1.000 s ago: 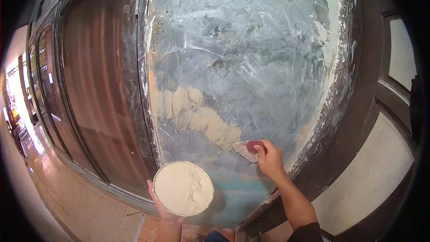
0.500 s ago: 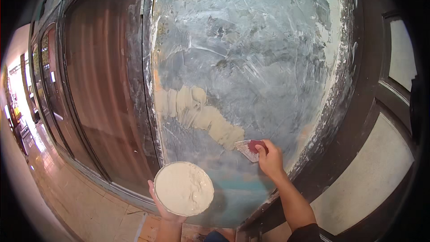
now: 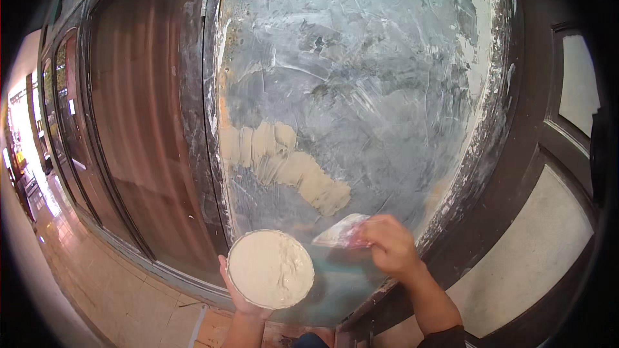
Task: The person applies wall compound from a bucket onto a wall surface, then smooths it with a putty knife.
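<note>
My left hand (image 3: 236, 289) grips a round tub of cream-coloured putty (image 3: 261, 269) from its left side and below; most of its fingers are hidden by the tub. The putty's surface is smooth on the left and scooped rough on the right. In my right hand (image 3: 394, 245) is a putty knife (image 3: 345, 231), its blade pointing left, close to the tub's upper right rim but apart from it. The blade is slightly blurred. Above both stands a grey, patchy wall panel (image 3: 361, 135) with a thick band of fresh putty (image 3: 293, 171) slanting down to the right.
To the left, a dark-framed glass door (image 3: 138, 109) shows a reddish curtain behind it. A dark wooden frame with pale panels (image 3: 529, 251) rises at the right. Tiled floor (image 3: 135, 290) stretches along the lower left.
My right hand has drawn the putty knife off the wall and down, turning its blade left toward the tub. The tub and left hand have shifted slightly right.
</note>
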`<state>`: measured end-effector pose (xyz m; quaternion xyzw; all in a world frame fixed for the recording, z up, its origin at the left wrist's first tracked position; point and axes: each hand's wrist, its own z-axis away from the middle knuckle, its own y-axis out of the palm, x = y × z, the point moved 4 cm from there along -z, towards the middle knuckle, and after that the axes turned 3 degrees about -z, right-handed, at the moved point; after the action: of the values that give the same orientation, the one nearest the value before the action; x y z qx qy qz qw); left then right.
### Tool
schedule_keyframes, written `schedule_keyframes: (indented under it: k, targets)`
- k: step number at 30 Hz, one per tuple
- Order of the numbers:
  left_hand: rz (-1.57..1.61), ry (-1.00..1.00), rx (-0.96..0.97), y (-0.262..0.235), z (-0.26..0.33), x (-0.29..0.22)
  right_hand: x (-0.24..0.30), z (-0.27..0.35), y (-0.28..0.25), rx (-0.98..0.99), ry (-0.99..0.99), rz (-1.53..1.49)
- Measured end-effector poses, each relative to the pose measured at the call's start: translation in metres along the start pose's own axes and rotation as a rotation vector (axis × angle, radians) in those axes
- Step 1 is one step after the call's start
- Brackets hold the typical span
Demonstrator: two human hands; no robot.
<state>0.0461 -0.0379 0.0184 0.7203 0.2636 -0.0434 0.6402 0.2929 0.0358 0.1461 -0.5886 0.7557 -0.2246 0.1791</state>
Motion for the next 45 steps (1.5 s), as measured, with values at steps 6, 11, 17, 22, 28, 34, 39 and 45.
schedule_keyframes:
  k: [6,11,17,22,28,34,39,45]
  targets:
    - [0.007,0.001,-0.037,0.006,0.0,-0.004,0.057,-0.01,0.015,0.265,-0.187,0.053]
    - [-0.057,0.032,-0.037,0.008,0.0,-0.006,0.06,-0.009,0.02,0.254,-0.2,0.101]
    - [0.003,0.021,-0.012,0.0,-0.004,-0.004,0.058,-0.013,0.022,0.218,-0.191,0.112]
    - [-0.027,0.016,-0.019,-0.008,-0.007,-0.003,0.053,-0.014,0.024,0.181,-0.192,0.138]
    - [0.053,-0.004,-0.007,-0.004,-0.01,-0.004,0.051,-0.014,0.024,0.175,-0.202,0.176]
    - [0.085,-0.01,-0.01,-0.014,-0.018,-0.007,0.021,-0.001,0.007,0.028,-0.08,0.362]
    - [0.049,0.037,-0.03,-0.012,-0.021,-0.014,-0.039,0.011,-0.021,-0.192,0.37,0.216]
    - [0.043,0.022,0.007,-0.013,-0.026,-0.015,-0.088,0.027,-0.017,-0.266,0.72,-0.007]
